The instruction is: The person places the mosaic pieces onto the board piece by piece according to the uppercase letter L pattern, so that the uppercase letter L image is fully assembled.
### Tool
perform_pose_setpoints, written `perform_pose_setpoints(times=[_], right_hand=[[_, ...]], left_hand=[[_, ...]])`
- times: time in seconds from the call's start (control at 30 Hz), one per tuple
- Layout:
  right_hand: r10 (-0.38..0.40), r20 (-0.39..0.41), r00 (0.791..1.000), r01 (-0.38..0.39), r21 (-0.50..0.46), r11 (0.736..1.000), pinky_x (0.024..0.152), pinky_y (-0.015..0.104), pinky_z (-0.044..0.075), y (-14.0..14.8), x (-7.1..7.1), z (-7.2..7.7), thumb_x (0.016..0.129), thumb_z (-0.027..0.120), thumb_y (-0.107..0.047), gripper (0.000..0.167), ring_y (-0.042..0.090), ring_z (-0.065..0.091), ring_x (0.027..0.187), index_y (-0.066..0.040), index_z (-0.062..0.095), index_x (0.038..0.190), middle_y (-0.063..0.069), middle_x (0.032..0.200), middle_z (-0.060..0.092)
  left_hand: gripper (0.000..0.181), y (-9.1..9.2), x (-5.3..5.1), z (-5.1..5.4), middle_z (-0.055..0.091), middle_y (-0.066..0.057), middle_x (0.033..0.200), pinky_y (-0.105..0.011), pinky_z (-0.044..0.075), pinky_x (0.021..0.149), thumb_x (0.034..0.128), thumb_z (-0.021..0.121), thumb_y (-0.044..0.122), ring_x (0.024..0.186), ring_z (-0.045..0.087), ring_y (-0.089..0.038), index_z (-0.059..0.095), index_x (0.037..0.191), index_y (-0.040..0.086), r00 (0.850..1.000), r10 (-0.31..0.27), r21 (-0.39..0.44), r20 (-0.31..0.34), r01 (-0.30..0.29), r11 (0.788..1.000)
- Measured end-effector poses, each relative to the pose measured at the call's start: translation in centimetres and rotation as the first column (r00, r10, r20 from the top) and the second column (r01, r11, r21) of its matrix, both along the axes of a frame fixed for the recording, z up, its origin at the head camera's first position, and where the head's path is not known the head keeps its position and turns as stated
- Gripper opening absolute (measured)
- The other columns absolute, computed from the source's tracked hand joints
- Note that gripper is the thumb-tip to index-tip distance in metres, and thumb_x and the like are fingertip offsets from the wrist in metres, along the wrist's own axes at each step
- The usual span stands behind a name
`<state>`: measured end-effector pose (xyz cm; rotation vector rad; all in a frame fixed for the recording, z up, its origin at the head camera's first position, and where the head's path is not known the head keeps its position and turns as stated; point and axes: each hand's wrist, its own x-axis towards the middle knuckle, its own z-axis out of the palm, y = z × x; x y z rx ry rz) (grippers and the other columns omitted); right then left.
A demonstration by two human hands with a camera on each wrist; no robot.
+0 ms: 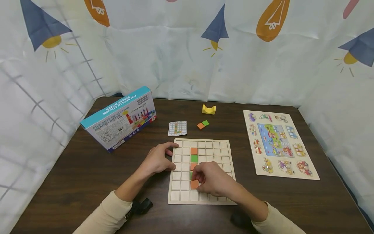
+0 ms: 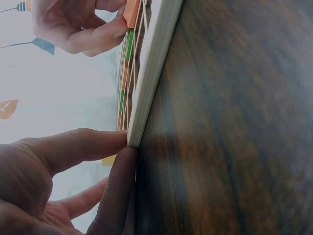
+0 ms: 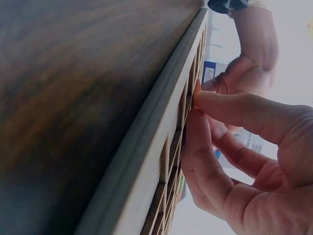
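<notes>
A wooden grid board (image 1: 222,200) lies on the table, with orange and green square tiles alternating down one column, among them a green tile (image 1: 194,158). My right hand (image 1: 214,178) pinches an orange tile (image 1: 194,185) between thumb and fingertips, low in that column. In the right wrist view the pinched tile (image 3: 197,93) is tilted against the grid, mostly covered by the fingers. With thumb and fingers spread, my left hand (image 1: 159,158) touches the board's left edge. The left wrist view shows its thumb (image 2: 83,147) against the board near a corner.
Behind the board lie a small pattern card (image 1: 177,128), a loose orange tile (image 1: 200,125), a green one (image 1: 205,123) and a yellow block (image 1: 208,110). A box (image 1: 119,120) stands at the left; a picture puzzle board (image 1: 280,146) lies at the right.
</notes>
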<state>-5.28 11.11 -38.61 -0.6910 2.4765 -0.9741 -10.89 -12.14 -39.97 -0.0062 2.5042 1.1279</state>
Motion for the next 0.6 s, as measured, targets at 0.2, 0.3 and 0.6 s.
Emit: perform_pose_setpoints(times=[0.2, 0.3, 0.6], right_hand=[[0.005, -0.018, 1.000, -0.004, 0.007, 1.000, 0.064, 0.022, 0.048, -0.05, 0.06, 0.03, 0.069, 0.085, 0.006, 0.027, 0.005, 0.054, 0.068, -0.011, 0.072, 0.085, -0.003, 0.075, 0.064], [0.006, -0.020, 1.000, -0.006, 0.008, 1.000, 0.064, 0.022, 0.048, -0.04, 0.03, -0.01, 0.069, 0.086, 0.005, 0.027, 0.005, 0.054, 0.068, -0.011, 0.072, 0.085, -0.003, 0.075, 0.063], [-0.027, 0.008, 1.000, 0.027, 0.019, 0.999, 0.067, 0.024, 0.049, 0.18, -0.43, 0.17, 0.073, 0.090, -0.004, 0.023, 0.008, 0.057, 0.072, -0.014, 0.075, 0.089, -0.004, 0.078, 0.066]], left_hand=[[0.075, -0.06, -0.04, -0.02, 0.066, -0.010, 0.113, -0.032, 0.049, 0.068, 0.0685, 0.091, 0.001, 0.103, 0.054, -0.030, 0.067, 0.136, 0.022, 1.000, -0.008, -0.004, -0.005, 0.008, 1.000], [0.075, -0.03, -0.06, -0.03, 0.066, -0.010, 0.112, -0.032, 0.049, 0.067, 0.0682, 0.092, 0.001, 0.103, 0.054, -0.030, 0.067, 0.136, 0.022, 1.000, -0.008, -0.005, -0.008, 0.008, 1.000], [0.077, -0.05, 0.03, 0.06, 0.064, -0.012, 0.114, -0.031, 0.054, 0.059, 0.0686, 0.090, -0.002, 0.098, 0.056, -0.029, 0.066, 0.137, 0.021, 1.000, 0.003, 0.025, 0.013, -0.004, 1.000]])
